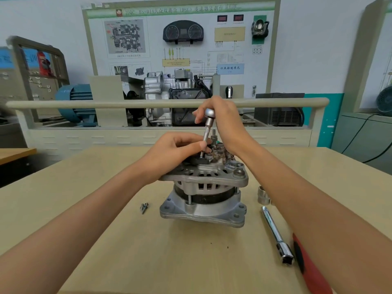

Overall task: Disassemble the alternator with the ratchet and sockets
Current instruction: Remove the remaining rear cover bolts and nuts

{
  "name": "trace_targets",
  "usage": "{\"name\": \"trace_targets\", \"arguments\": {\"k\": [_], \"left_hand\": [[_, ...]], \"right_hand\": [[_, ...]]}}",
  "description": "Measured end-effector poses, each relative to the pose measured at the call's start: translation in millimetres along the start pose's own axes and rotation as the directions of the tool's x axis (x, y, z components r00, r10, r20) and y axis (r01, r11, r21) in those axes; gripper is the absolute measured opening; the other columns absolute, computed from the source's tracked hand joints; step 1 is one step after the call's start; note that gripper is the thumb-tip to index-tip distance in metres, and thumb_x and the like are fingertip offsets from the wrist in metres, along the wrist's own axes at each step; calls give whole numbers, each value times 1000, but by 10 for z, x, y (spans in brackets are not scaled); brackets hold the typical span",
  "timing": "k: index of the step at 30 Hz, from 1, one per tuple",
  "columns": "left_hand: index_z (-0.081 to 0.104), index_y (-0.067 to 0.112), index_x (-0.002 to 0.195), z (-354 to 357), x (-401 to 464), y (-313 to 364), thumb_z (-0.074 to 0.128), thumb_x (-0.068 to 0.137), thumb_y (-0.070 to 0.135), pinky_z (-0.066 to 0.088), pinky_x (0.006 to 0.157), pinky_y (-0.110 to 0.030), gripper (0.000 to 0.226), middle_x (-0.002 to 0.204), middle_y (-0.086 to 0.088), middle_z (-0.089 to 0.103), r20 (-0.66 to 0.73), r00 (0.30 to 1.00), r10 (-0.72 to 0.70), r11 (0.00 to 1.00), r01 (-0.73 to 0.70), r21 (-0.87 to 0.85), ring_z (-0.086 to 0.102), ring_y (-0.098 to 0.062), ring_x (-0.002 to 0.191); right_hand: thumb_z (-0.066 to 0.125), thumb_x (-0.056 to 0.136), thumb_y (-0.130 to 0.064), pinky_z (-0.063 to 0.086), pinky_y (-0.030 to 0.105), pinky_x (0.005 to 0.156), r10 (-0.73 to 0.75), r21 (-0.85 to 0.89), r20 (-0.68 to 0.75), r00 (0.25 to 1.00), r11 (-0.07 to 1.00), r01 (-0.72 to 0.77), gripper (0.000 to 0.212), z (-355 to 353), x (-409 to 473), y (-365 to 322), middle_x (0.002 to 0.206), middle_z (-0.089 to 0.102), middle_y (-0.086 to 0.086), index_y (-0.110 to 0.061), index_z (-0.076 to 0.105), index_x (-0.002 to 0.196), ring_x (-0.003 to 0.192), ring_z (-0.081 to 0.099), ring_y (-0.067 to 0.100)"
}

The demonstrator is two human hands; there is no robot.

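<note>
Alternator [204, 192] upright mid-table [63, 209], pulley end down, rear up for fastener access. Right hand [222, 117] gripping ratchet head [210, 113] from above, probably to drive; left hand [178, 150] pinching socket extension [205, 137] low down, likely steadying it on a screw. Aluminium housing, vented, dark stator band, grimy rectifier side. Two removed screws [144, 207] parked left; loose socket [263, 195], extension bar [276, 235], red-handled tool [307, 270] right.
</note>
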State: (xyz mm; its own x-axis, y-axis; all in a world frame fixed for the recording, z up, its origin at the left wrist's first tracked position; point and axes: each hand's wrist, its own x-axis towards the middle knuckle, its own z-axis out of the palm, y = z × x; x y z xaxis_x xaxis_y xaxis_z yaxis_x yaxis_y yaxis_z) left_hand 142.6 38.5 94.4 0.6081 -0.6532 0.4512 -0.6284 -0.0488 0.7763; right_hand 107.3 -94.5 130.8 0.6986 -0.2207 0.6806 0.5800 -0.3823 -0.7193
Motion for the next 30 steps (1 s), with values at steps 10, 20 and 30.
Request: {"name": "trace_targets", "arguments": {"k": [10, 20, 30], "left_hand": [[73, 12, 88, -33, 35, 27, 71, 78, 8, 53, 64, -14, 12, 80, 2, 75, -10, 993, -116, 976, 113, -184, 70, -5, 72], [70, 18, 91, -13, -20, 20, 63, 87, 8, 53, 67, -16, 13, 84, 4, 75, 22, 999, -26, 986, 29, -163, 70, -6, 78], [68, 6, 78, 6, 71, -3, 70, 77, -3, 50, 61, -14, 9, 73, -9, 70, -103, 993, -56, 995, 47, -88, 65, -11, 68]], "right_hand": [[30, 84, -24, 38, 30, 67, -168, -544, -99, 981, 835, 88, 35, 202, -48, -71, 65, 58, 7, -5, 57, 72, 67, 53, 18], [41, 96, -22, 37, 32, 74, -156, -561, -52, 986, 822, 100, 45, 244, -29, -141, 53, 44, -3, -16, 40, 52, 59, 43, 16], [44, 94, -22, 36, 35, 74, -379, -903, 59, 924, 375, 212, 18, 294, -105, -126, 73, 62, 6, -12, 57, 86, 74, 57, 25]]}}
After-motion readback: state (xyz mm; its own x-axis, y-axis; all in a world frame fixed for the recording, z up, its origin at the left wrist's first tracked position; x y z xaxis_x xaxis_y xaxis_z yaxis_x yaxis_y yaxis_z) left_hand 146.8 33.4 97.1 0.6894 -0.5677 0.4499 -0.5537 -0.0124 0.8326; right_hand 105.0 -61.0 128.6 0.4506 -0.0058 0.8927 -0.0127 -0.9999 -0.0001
